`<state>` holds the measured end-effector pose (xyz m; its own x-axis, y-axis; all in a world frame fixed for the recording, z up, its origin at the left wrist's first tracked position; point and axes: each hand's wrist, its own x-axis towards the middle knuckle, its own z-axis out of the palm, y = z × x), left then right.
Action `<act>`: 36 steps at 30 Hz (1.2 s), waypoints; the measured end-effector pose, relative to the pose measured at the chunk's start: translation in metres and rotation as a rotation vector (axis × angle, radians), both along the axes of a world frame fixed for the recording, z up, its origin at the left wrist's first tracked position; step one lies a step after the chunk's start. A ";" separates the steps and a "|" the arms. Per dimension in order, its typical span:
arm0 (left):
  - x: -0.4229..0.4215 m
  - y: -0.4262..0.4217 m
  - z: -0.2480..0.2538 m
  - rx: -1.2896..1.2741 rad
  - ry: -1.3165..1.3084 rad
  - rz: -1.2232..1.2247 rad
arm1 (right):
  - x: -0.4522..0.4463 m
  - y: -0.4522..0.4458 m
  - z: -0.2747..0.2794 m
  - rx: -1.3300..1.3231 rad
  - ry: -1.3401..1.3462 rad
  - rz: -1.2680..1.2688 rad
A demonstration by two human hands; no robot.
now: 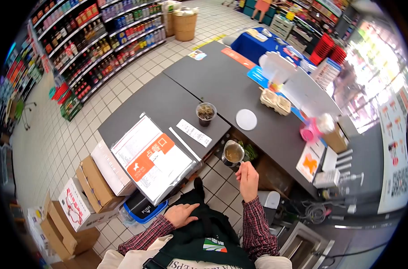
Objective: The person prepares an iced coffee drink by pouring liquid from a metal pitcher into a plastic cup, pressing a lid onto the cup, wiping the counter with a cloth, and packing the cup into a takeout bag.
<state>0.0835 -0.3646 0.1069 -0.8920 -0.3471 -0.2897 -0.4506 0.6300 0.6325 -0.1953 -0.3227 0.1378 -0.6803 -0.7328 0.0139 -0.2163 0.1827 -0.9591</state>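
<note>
My right hand (248,180) is closed around the handle of a small metal pitcher (225,157) in the middle of the view. Brown liquid (233,154) fills part of it. The pitcher is above the gap by the counter's inner corner. Against the dark apron (208,224) lies my left hand (180,215), fingers stretched out, holding nothing. Past the pitcher, a clear plastic cup (206,114) with dark, lumpy contents stands on the grey counter (168,98). Beside the cup is a printed receipt (194,132), and farther right a round white disc (246,119).
Papers with an orange panel (150,157) cover the counter's near left end. Cardboard boxes (94,186) and a blue-rimmed bin (143,208) stand below. A pulp cup carrier (275,102) and pink item (310,131) are right. A metal basin (304,242) is low right.
</note>
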 end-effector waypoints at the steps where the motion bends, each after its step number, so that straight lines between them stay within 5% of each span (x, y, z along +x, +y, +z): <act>1: -0.008 -0.007 -0.003 0.011 -0.026 -0.007 | -0.011 -0.016 0.003 0.006 0.074 0.064; 16: -0.071 -0.148 -0.014 -0.065 0.139 0.436 | -0.100 -0.196 -0.011 0.225 0.587 0.510; 22: -0.042 -0.142 -0.035 -0.111 -0.046 0.550 | -0.117 -0.226 -0.010 0.308 0.823 0.663; 36: -0.095 -0.104 -0.042 0.022 0.087 0.566 | -0.127 -0.255 0.006 0.409 1.043 0.826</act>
